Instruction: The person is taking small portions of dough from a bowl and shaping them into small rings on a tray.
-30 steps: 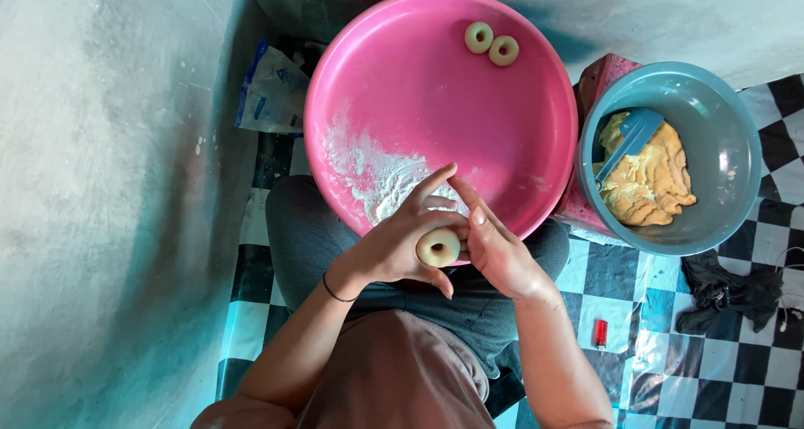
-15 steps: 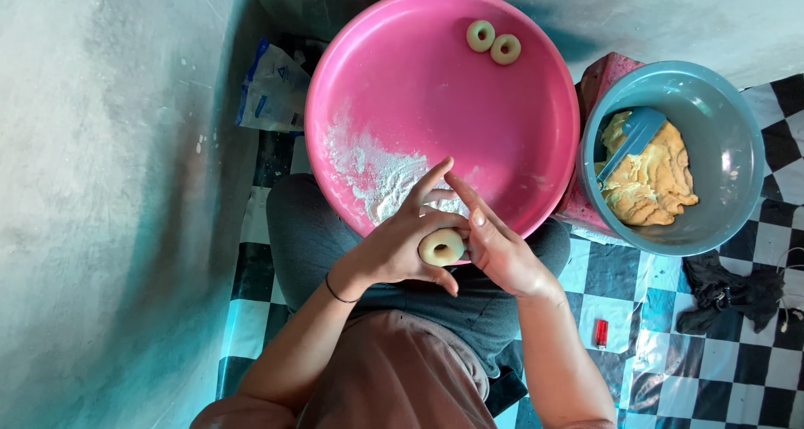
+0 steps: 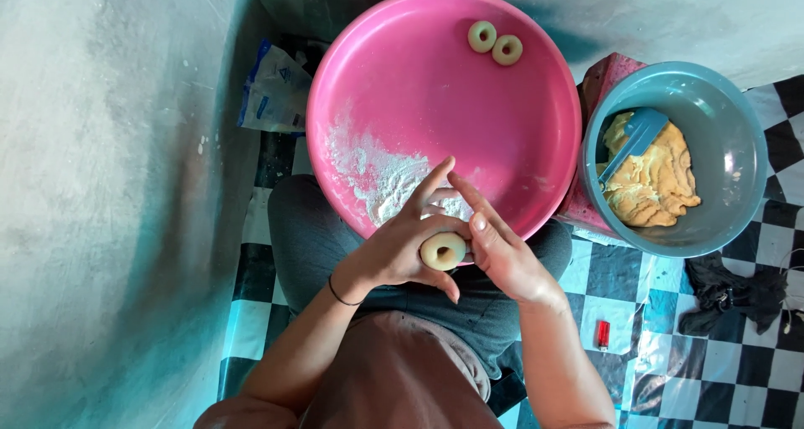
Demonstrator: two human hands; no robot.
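A small pale dough ring (image 3: 443,251) sits between both my hands, just below the near rim of a big pink basin (image 3: 394,69). My left hand (image 3: 400,243) cups it from the left with fingers curled under. My right hand (image 3: 501,253) presses it from the right, index finger stretched toward the basin. A patch of white flour (image 3: 373,174) lies in the basin near my fingers. Two finished dough rings (image 3: 494,44) rest side by side at the basin's far edge.
A grey-blue bowl (image 3: 737,157) at the right holds yellow dough (image 3: 657,182) and a blue scraper (image 3: 632,140). A plastic flour bag (image 3: 276,90) lies at the left by the concrete wall. A red lighter (image 3: 602,334) and dark cloth (image 3: 733,295) lie on the checkered floor.
Both hands keep hold of the dough ring in the same place; the fingers shift only slightly around it.
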